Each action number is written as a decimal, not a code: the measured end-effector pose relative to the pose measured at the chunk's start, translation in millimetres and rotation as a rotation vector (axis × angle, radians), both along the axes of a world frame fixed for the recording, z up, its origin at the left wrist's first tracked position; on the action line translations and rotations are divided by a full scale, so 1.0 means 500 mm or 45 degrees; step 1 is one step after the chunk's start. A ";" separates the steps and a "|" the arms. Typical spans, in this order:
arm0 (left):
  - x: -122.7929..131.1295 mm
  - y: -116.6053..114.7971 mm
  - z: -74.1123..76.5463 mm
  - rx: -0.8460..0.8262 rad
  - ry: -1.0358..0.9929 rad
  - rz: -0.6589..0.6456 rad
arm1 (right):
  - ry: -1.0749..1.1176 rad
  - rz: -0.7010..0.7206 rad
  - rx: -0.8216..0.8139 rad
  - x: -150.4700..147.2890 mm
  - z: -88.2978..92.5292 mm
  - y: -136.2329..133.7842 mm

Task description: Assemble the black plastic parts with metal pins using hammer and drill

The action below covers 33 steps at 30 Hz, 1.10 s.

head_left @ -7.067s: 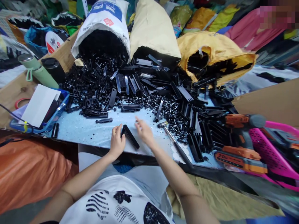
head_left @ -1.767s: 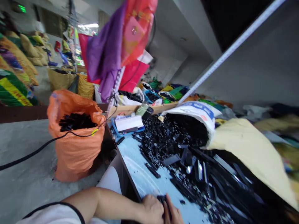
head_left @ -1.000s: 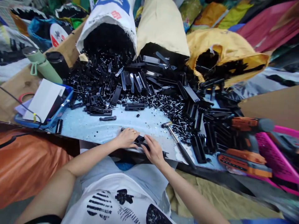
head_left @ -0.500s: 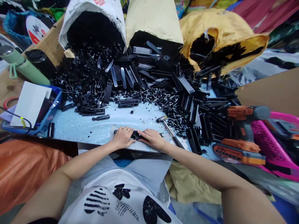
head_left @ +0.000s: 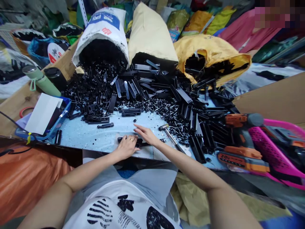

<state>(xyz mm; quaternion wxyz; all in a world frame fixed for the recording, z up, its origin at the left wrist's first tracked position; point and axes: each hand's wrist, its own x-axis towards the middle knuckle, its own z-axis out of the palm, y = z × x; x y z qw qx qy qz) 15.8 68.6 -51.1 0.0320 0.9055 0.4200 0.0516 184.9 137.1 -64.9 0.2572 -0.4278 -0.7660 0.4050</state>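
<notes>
The left arm [head_left: 90, 170] and right arm [head_left: 188, 165] are bent and converge forward. The left hand [head_left: 127, 147] is palm-down, fingers curved, thumb set apart. The right hand [head_left: 146, 135] is positioned beside it, fingers extended forward-left.

Black part [head_left: 139, 141] smooth; hammer head [head_left: 163, 127] shiny metal

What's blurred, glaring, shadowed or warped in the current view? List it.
In the head view throughout: the orange sack at lower left looks soft; a flat strip near centre catches glare; the white sack opens into deep shadow; the pink basket stretches toward the right edge; left hand and right hand look fairly clear.
</notes>
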 end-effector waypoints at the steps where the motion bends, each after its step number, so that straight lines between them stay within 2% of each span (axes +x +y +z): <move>1: -0.003 -0.005 0.001 0.036 0.028 -0.011 | 0.068 -0.149 -0.111 -0.032 0.005 0.022; 3: -0.015 -0.010 0.000 0.079 0.082 -0.057 | 0.103 -0.452 -0.171 -0.065 0.012 0.058; 5: -0.034 -0.008 -0.003 0.100 0.133 -0.118 | 0.045 -0.605 -0.025 -0.044 0.014 0.062; 6: -0.042 -0.006 -0.006 0.109 0.153 -0.143 | -0.032 -0.608 0.124 -0.016 0.013 0.050; 7: -0.049 -0.002 -0.009 0.114 0.169 -0.163 | -0.155 -0.534 0.300 0.019 0.011 0.031; 8: -0.053 0.004 -0.011 0.114 0.179 -0.174 | -0.309 -0.373 0.443 0.056 0.008 0.007; 11: -0.054 0.029 -0.016 0.087 0.149 -0.154 | -0.766 -0.013 0.680 0.142 -0.001 -0.062; 14: -0.052 0.068 -0.013 0.036 0.038 -0.103 | -0.960 0.025 0.761 0.158 -0.005 -0.091; 17: -0.058 0.102 -0.001 0.005 -0.116 -0.098 | -0.897 0.032 0.797 0.143 0.014 -0.090; 19: -0.066 0.112 0.014 0.044 -0.217 -0.137 | -0.798 0.090 0.802 0.136 0.045 -0.093; 21: -0.073 0.104 0.038 0.113 -0.308 -0.187 | -0.692 0.147 0.802 0.135 0.091 -0.105; 23: -0.077 0.074 0.075 0.136 -0.436 -0.282 | -0.538 0.217 0.773 0.135 0.145 -0.129; 25: -0.078 0.027 0.121 0.055 -0.644 -0.450 | -0.290 0.350 0.693 0.129 0.192 -0.163; 27: -0.072 -0.025 0.163 -0.099 -0.884 -0.603 | -0.018 0.493 0.580 0.111 0.214 -0.202; 29: -0.056 -0.071 0.184 -0.208 -1.061 -0.629 | 0.164 0.545 0.454 0.077 0.200 -0.237; 30: -0.046 -0.088 0.184 -0.222 -1.132 -0.621 | 0.209 0.500 0.412 0.053 0.180 -0.252; 32: -0.021 -0.109 0.164 -0.180 -1.156 -0.601 | 0.203 0.237 0.396 -0.005 0.120 -0.266; 33: -0.009 -0.113 0.146 -0.140 -1.093 -0.585 | 0.142 0.034 0.432 -0.034 0.087 -0.263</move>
